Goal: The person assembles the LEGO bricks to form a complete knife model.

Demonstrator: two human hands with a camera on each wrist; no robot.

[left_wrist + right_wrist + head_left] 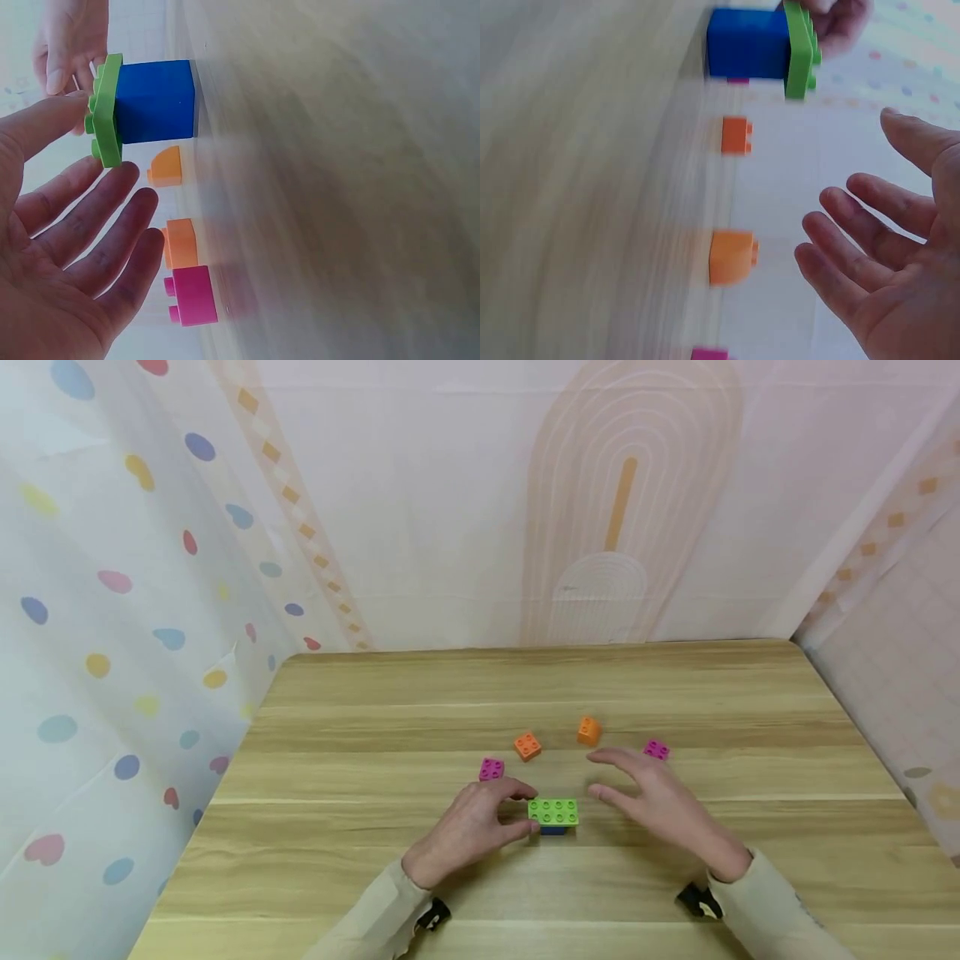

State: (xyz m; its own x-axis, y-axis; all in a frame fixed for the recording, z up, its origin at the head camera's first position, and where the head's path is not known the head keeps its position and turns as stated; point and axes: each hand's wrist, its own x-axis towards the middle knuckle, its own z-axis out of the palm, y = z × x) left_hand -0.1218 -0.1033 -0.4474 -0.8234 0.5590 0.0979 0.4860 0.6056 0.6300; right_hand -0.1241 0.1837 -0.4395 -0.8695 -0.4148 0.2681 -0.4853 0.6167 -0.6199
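A lime-green toy building plate [553, 810] with two rows of studs lies on top of a blue block [156, 101], which stands upright on the table. From the left, my left hand [474, 827] holds the plate's end between thumb and index finger; its other fingers are spread loosely. To the right, my right hand [663, 797] hovers apart from the stack, fingers relaxed and holding nothing. Beyond the hands lie an orange brick [527, 746], a curved orange brick [588, 730] and a magenta brick [491, 769]. A second magenta brick [657, 750] is just past my right hand.
The wood-grain table [360, 827] carries the loose bricks in a rough arc beyond the stack. A patterned curtain [450, 510] hangs along the table's far edge and both sides. A black strap piece [701, 900] sits at each wrist.
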